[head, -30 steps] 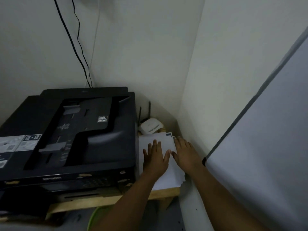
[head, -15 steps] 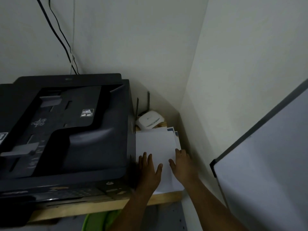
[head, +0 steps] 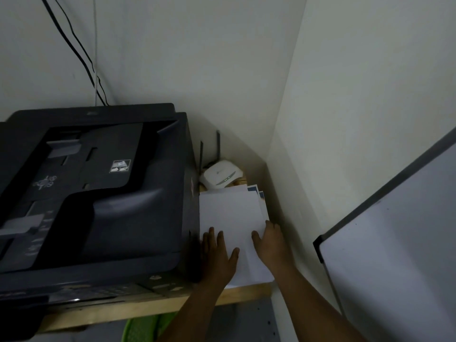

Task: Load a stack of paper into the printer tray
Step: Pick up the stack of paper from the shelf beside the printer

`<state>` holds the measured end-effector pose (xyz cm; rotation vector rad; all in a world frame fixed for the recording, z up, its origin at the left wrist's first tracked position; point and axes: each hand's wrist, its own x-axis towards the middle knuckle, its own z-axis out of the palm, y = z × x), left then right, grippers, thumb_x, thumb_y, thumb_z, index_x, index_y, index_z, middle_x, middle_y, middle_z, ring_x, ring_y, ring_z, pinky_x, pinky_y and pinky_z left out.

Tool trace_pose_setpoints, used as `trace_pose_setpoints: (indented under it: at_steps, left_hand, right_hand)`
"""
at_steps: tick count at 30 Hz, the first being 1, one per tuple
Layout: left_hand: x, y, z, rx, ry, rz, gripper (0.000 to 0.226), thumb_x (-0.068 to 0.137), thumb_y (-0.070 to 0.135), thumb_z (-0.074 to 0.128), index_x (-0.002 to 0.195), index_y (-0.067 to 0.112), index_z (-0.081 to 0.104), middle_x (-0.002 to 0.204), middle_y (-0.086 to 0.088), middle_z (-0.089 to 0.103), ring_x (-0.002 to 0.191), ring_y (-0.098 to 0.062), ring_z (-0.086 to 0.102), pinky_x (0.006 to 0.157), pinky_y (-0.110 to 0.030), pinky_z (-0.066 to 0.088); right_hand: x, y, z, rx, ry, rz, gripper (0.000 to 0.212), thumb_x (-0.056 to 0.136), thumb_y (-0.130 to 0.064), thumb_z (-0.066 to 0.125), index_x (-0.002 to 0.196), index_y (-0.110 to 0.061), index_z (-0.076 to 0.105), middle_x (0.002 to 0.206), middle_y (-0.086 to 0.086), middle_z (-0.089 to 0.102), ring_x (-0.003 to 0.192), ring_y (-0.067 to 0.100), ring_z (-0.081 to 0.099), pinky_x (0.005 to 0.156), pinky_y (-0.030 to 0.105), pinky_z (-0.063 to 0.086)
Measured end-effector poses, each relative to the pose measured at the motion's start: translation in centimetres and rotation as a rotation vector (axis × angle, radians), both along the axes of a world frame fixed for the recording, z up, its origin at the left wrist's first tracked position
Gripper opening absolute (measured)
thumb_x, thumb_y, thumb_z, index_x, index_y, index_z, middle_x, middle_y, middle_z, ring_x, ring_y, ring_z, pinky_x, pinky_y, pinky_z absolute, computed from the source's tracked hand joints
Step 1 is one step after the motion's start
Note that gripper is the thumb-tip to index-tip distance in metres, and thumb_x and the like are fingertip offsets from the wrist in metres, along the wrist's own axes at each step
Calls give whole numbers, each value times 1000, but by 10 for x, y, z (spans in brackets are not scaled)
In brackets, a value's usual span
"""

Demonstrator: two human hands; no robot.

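A stack of white paper (head: 232,213) lies on the wooden shelf (head: 246,296) in the gap between the big black printer (head: 98,193) and the right wall. My left hand (head: 218,255) rests flat on the near left part of the stack, fingers spread, right beside the printer's side. My right hand (head: 270,243) lies on the stack's near right edge, with its fingers curled over the edge. The printer's paper tray is not visible from here.
A white router (head: 222,176) with two antennas sits behind the paper in the corner. Black and white cables (head: 81,50) run down the back wall. A whiteboard (head: 394,255) leans at the right. Something green (head: 143,327) shows below the shelf.
Both hands have slid back toward the near end of the stack. The right hand has moved from the top sheet onto the right edge. The camera view has shifted slightly.
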<state>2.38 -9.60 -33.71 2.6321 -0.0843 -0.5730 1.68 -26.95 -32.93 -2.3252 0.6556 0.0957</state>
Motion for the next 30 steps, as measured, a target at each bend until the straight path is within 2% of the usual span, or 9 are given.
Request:
trace_pose_setpoints:
  at_steps: [4, 12, 18, 21, 24, 27, 30]
  left_hand:
    - [-2, 1, -1, 16, -12, -5, 84, 105, 63, 42, 169, 24, 4, 178, -1, -13, 164, -30, -8, 131, -49, 7]
    - [-4, 0, 2, -38, -16, 36, 86, 105, 60, 45, 169, 23, 0, 177, -3, -15, 164, -31, -6, 132, -50, 11]
    - [-3, 0, 4, -68, -6, 50, 86, 105, 58, 47, 168, 23, 1, 177, -3, -14, 164, -31, -4, 131, -50, 13]
    - [-3, 0, 3, -83, -6, 54, 85, 105, 58, 48, 168, 24, 2, 177, -3, -13, 164, -31, -2, 131, -50, 14]
    - [-3, 0, 4, -95, 1, 56, 85, 105, 57, 48, 168, 24, 1, 177, -4, -15, 163, -31, -2, 130, -50, 16]
    - [-3, 0, 4, -121, 8, 62, 85, 105, 55, 49, 168, 24, 2, 176, -4, -14, 163, -31, -1, 130, -49, 18]
    - [-3, 1, 3, -115, 6, 58, 85, 105, 55, 49, 168, 24, 1, 176, -4, -15, 163, -31, -1, 131, -50, 17]
  right_hand:
    - [5, 1, -3, 6, 47, -19, 44, 105, -40, 66, 132, -5, 61, 129, 14, 58, 115, 29, 64, 93, 41, 59]
    - [11, 0, -7, 67, 48, -107, 38, 100, -33, 74, 123, -4, 65, 123, 15, 60, 108, 32, 67, 85, 39, 59]
    - [16, -3, -9, 197, 27, -185, 43, 94, -32, 81, 125, -7, 63, 121, 15, 67, 106, 33, 70, 87, 47, 65]
    - [18, -3, -12, 197, 26, -204, 46, 90, -34, 83, 123, -10, 62, 122, 13, 65, 105, 32, 69, 88, 50, 65]
    - [19, -2, -10, 237, 25, -252, 44, 91, -33, 82, 123, -13, 60, 124, 11, 58, 107, 33, 66, 92, 50, 64]
    - [19, -3, -9, 354, 6, -259, 38, 97, -24, 78, 126, -12, 55, 122, 12, 65, 107, 33, 68, 89, 46, 63]
    - [16, -1, -7, 336, 10, -237, 37, 101, -21, 73, 131, -9, 54, 123, 11, 65, 112, 35, 68, 93, 47, 62]
